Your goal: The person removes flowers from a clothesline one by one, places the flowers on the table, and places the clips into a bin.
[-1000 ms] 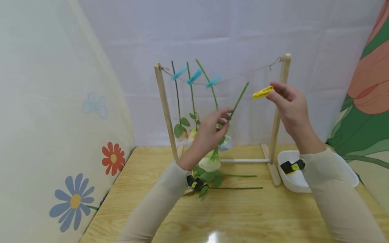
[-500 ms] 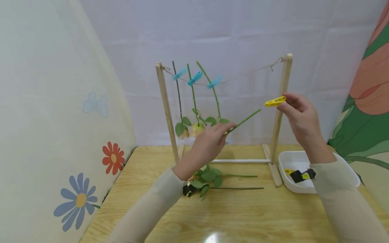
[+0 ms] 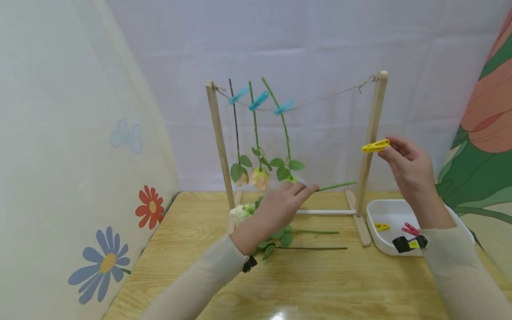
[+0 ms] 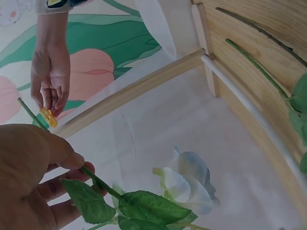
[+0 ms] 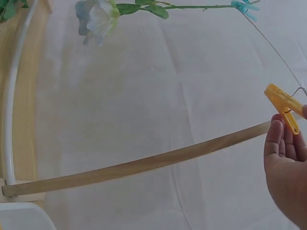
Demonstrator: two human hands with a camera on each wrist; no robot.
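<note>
My left hand (image 3: 276, 209) pinches the green stem (image 4: 103, 184) of an artificial rose. Its cream bloom (image 3: 241, 213) lies left of that hand, and the stem's bare end (image 3: 340, 185) points right. My right hand (image 3: 414, 171) pinches a yellow clothespin (image 3: 376, 146) beside the rack's right post (image 3: 373, 111). On the string (image 3: 332, 94) three flowers hang head down from blue clothespins (image 3: 259, 101). One of them, a pale blue-white rose (image 4: 184, 179), shows below in the left wrist view. My left hand partly hides the flowers lying on the table.
A white tray (image 3: 374, 240) at the right holds a yellow clothespin (image 3: 382, 227) and a red clothespin (image 3: 410, 229). Two loose stems (image 3: 316, 248) lie on the wooden table (image 3: 320, 284). A white bar (image 3: 328, 212) runs along the rack's base, before a pale cloth backdrop.
My left hand has lowered the rose and tipped it from steep to nearly level, bloom leftward. My right hand has moved down and right with the yellow clothespin, uncovering more of the tray.
</note>
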